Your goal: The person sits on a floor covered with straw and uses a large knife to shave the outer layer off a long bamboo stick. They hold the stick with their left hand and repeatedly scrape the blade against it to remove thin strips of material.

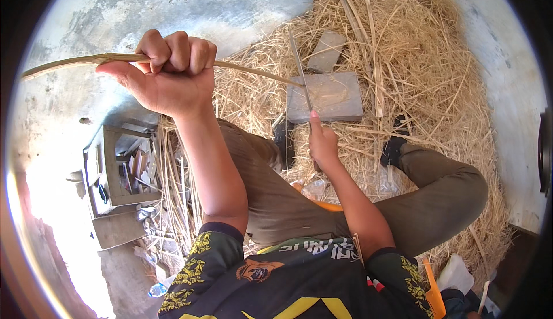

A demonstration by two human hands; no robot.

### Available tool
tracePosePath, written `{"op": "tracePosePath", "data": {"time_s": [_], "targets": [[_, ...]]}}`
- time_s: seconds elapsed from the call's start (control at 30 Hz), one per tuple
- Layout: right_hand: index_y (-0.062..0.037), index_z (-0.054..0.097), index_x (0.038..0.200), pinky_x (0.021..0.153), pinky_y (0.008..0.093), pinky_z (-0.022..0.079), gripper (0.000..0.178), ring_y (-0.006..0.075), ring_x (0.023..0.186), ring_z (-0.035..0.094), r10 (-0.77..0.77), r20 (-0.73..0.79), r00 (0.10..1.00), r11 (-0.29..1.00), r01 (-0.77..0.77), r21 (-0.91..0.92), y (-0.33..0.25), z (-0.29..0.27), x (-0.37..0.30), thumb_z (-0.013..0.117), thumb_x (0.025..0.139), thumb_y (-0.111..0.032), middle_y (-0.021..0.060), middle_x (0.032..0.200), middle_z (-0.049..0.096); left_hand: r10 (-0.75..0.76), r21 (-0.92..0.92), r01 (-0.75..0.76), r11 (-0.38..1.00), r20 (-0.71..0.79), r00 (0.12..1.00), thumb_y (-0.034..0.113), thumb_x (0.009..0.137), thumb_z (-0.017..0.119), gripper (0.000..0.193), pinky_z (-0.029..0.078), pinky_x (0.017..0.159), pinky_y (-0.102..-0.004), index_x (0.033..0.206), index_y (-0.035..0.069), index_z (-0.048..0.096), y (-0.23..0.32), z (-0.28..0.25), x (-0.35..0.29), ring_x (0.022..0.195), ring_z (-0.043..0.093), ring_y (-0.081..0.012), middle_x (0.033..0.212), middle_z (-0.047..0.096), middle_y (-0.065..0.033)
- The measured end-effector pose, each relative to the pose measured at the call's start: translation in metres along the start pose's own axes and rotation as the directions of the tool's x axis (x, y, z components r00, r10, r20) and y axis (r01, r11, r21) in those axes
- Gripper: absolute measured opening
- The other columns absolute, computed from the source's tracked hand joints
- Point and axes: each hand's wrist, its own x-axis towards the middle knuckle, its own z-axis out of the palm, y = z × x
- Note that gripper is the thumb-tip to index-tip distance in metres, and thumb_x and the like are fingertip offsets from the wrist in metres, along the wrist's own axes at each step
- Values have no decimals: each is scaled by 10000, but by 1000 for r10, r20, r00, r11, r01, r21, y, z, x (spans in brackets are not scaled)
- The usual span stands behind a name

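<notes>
My left hand (175, 80) is raised at the upper left, its fingers wrapped round a long thin bamboo strip (63, 63). The strip bows out to the left of the fist and slopes down to the right, where its end meets the blade of a long knife (299, 59). My right hand (324, 147) grips the knife's handle, with the blade pointing away from me. Under the blade and strip end lies a grey rectangular block (337, 100). I cannot tell whether the strip touches the block.
Straw-like shavings (426, 59) cover the floor around the block and my legs. A second grey block (326, 51) lies beyond the first. Long split strips (377, 77) rest at its right. A wooden box (124, 163) with odds and ends stands at left, beside pale walls.
</notes>
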Motion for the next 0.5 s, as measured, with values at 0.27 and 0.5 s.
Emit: {"op": "tracePosePath", "data": {"time_s": [0.27,0.5], "targets": [[-89,456,669,374,292,319,888,120,352,330,-211,692,690,738,-352,576,-97,-24,-61,172,877,-904,-7,480,380,22,88,-19,996,-36,999,871,868,401,741,58,461,-313,645,188,220,-2,4,-1,484,60,-103,524,124,55],[-80,449,676,383,265,306,911,98,369,329,-422,658,623,752,-165,638,-103,-33,-70,97,880,-895,-17,479,372,61,143,-46,989,-103,993,864,878,399,736,53,475,-316,649,187,224,0,1,0,488,61,-109,529,123,53]]}}
